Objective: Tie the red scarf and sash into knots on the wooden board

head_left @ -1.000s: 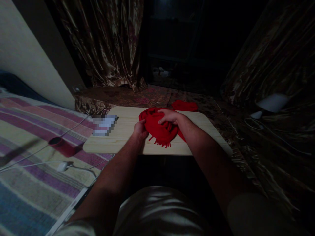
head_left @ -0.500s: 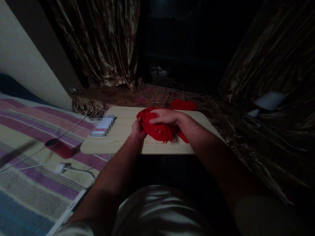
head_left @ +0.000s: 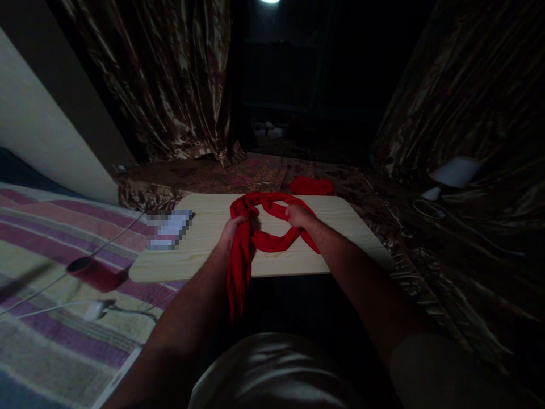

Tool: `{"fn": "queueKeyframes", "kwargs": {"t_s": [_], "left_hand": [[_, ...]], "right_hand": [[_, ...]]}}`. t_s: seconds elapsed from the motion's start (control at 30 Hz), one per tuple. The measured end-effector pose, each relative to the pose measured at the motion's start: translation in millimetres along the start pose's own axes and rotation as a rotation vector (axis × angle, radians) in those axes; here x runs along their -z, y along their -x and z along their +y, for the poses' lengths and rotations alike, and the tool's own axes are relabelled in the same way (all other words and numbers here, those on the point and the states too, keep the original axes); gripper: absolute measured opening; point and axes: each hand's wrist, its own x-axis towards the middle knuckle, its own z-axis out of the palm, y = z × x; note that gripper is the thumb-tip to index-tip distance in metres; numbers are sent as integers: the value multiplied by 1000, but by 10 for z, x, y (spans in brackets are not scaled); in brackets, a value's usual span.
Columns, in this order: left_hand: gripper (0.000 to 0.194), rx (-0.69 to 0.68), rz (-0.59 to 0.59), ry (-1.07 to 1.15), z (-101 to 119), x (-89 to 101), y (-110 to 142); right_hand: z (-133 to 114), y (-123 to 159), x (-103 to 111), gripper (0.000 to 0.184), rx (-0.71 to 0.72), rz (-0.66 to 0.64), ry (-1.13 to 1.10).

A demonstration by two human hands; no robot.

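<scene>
A red scarf (head_left: 272,242) lies in a loose ring over the light wooden table (head_left: 204,227). My left hand (head_left: 233,228) is closed on the ring's left side, where one fringed end hangs past the table's front edge. On the right side, my right hand (head_left: 298,217) grips the scarf, with the cloth running on beneath my wrist. Part of the scarf behind my right forearm is hidden. Bare tabletop shows through the ring between my hands.
A folded red cloth (head_left: 311,185) lies just behind the table. On the table's left is a blurred white box-like object (head_left: 172,230). A red cylindrical cup-like object (head_left: 96,274) and a white charger (head_left: 96,309) with cables rest on the striped bedding. A white lamp (head_left: 457,172) stands at right.
The scarf has gone from a bunched bundle between my hands to an open ring. My hands have moved apart, and one end now drops over the front edge.
</scene>
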Motion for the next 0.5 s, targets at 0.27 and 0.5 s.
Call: {"fn": "queueKeyframes", "kwargs": {"t_s": [0.27,0.5], "left_hand": [[64,-129,-59,-148,-86,-167,-51],[59,-89,-126,-168,-258,-317,-96]], "right_hand": [[255,-248,477,73,-26,314,150],[460,-29,527,54,-222,-47,509]]}}
